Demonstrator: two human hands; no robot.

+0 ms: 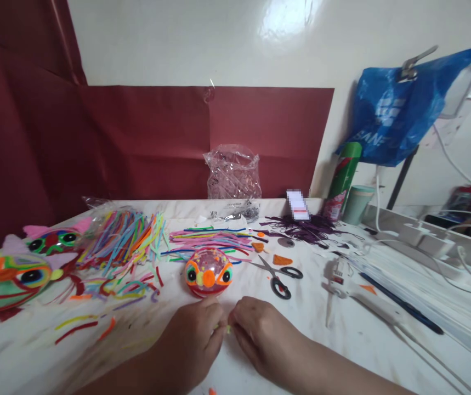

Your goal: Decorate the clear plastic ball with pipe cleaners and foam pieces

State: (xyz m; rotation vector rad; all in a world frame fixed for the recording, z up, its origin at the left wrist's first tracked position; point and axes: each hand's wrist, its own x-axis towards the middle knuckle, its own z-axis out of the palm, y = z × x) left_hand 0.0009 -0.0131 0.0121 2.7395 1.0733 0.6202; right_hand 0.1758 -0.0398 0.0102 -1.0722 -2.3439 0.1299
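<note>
My left hand (196,334) and my right hand (266,334) are close together at the front middle of the table, both closed in a pinch. Between the fingertips shows a tiny yellow-green bit of pipe cleaner (228,329); the fingers hide most of it. Just beyond my hands sits a clear round ball (209,263) decorated as a face, with green-rimmed eyes, an orange nose and red trim. Black-handled scissors (278,277) lie half open to its right. Loose yellow and red pipe cleaner pieces (76,325) are on the table to the left.
Two more decorated balls (11,277) stand at the far left. Bundles of coloured pipe cleaners (120,241) lie behind. On the right are a glue gun (367,304), a dark pen-like stick (399,302), purple shreds (309,227), a phone (298,204) and a power strip (436,247).
</note>
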